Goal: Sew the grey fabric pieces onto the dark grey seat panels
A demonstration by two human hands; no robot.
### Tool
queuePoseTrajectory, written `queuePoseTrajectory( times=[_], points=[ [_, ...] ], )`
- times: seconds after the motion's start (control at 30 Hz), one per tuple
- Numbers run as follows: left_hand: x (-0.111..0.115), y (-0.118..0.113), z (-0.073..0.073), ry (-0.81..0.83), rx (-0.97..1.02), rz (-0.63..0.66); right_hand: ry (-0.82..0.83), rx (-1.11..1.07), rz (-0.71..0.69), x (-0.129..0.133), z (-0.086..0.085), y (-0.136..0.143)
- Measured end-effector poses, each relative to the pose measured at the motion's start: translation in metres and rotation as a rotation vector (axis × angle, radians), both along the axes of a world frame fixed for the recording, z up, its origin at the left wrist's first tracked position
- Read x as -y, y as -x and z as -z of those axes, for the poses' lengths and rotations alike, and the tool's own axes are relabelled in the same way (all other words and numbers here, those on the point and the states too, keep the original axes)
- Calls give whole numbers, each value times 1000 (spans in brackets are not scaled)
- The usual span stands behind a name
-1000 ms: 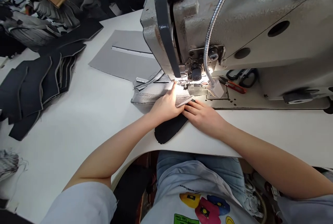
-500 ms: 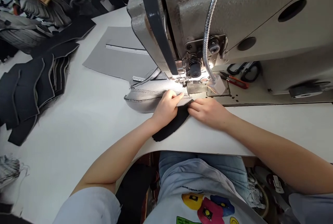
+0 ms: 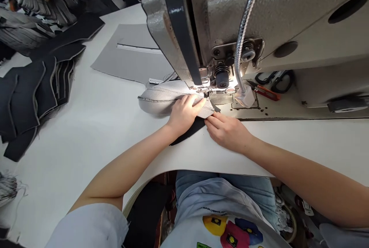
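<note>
A light grey stitched fabric piece (image 3: 157, 100) lies at the needle area of a sewing machine (image 3: 223, 77). My left hand (image 3: 184, 113) grips this piece just left of the presser foot, fingers bent over its top. Beneath the grey piece, a black fabric strip (image 3: 188, 134) sticks out toward the table's front edge. My right hand (image 3: 226, 130) pinches the edge where the grey and black fabrics meet, in front of the needle plate. The fingertips of my right hand are partly hidden under the fabric.
Behind the work lies a flat grey panel (image 3: 129, 55) with a slit. Stacked dark fabric pieces (image 3: 31, 94) are at the left. A red-handled tool (image 3: 268, 93) and black-handled scissors (image 3: 282, 81) rest on the machine bed. A braided cable lamp (image 3: 245, 96) hangs near the needle.
The grey piece's near corner has turned toward me, and less of the black strip shows. My left hand has moved slightly up; my right hand is slightly lower. The view has shifted a little.
</note>
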State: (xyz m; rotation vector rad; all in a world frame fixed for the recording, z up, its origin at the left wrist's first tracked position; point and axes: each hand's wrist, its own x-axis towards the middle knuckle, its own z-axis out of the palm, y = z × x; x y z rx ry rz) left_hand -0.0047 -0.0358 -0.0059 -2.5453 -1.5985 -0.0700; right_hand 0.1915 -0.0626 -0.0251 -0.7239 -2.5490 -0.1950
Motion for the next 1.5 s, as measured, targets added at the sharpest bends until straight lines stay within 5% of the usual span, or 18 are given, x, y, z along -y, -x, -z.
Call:
queuePoseTrajectory(
  times=[0.2, 0.37, 0.63, 0.83, 1.1, 1.33, 1.5],
  points=[
    [4, -2, -5, -63, 26, 73, 12, -82, -148, 9, 7, 12],
    [9, -5, -9, 0, 118, 222, 129, 62, -133, 19, 4, 30],
    [-11, -2, -7, 9, 15, 152, 324, 179, -140, 11, -1, 69],
    [-31, 5, -11, 20, -75, 258, 433, 167, -40, -2, -3, 88],
    [-32, 10, -8, 49, 112, 233, 516, 172, -51, -6, -4, 102],
    [-27, 14, 3, -61, 139, 219, 400, 106, -245, -6, -6, 55],
    [-33, 28, 20, -98, 322, 396, 278, -15, 206, -25, -7, -3]
  ],
)
